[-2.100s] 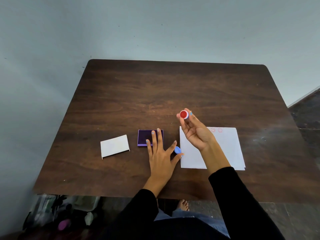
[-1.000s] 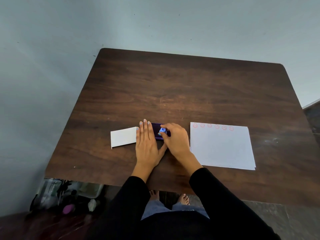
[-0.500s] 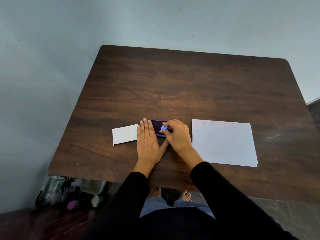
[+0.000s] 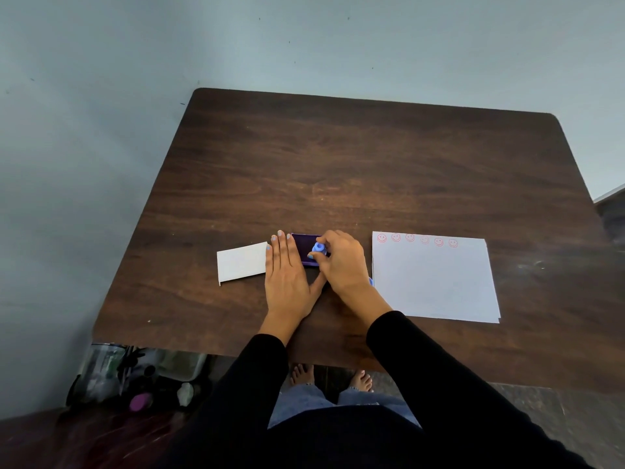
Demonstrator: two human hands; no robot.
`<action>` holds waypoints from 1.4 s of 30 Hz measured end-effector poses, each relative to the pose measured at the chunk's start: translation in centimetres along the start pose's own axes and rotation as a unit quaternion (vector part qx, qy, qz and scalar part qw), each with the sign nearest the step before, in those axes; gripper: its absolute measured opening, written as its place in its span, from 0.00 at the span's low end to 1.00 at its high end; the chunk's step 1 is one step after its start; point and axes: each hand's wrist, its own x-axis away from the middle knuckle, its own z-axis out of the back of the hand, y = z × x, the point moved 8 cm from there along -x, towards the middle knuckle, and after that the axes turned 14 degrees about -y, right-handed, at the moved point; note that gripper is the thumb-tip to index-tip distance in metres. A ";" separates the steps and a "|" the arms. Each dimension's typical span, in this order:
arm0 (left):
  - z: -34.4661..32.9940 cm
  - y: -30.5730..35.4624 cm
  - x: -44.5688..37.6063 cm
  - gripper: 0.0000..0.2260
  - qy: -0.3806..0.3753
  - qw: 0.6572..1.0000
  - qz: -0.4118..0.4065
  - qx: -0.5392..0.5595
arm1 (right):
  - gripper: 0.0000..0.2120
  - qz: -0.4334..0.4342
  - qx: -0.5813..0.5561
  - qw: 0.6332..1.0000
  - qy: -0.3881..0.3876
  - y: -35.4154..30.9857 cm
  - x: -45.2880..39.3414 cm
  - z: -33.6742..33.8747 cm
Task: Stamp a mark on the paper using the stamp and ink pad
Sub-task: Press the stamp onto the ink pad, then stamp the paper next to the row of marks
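- Right hand [image 4: 341, 262]: fingertips pinched on the small blue stamp [image 4: 319, 248], which stood pressed on the purple ink pad [image 4: 304, 247].
- Left hand [image 4: 287, 265]: flat, fingers together, clamped on nothing; it held down the pad's left edge.
- Paper [image 4: 433, 279]: just right of the right hand, six red faces along its far edge.
- Risks: a tilted stamp would likely ink unevenly; a dragged sleeve could shift the paper.
- Room: table [image 4: 338, 164] bare beyond; white lid [image 4: 241, 262] touched the left hand.
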 end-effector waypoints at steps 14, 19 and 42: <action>1.7 3.5 2.4 0.32 0.079 0.987 -0.142 0.008 | 0.16 -0.066 -0.295 0.946 0.121 3.7 1.3 3.6; -0.3 8.4 4.8 0.19 0.063 0.951 -0.300 -0.044 | 0.11 -0.132 -0.454 0.848 0.241 9.4 3.0 8.4; -2.0 12.5 -4.7 0.45 -0.186 0.962 -0.157 -0.120 | 0.13 -0.146 -0.626 0.696 0.320 23.7 9.9 13.7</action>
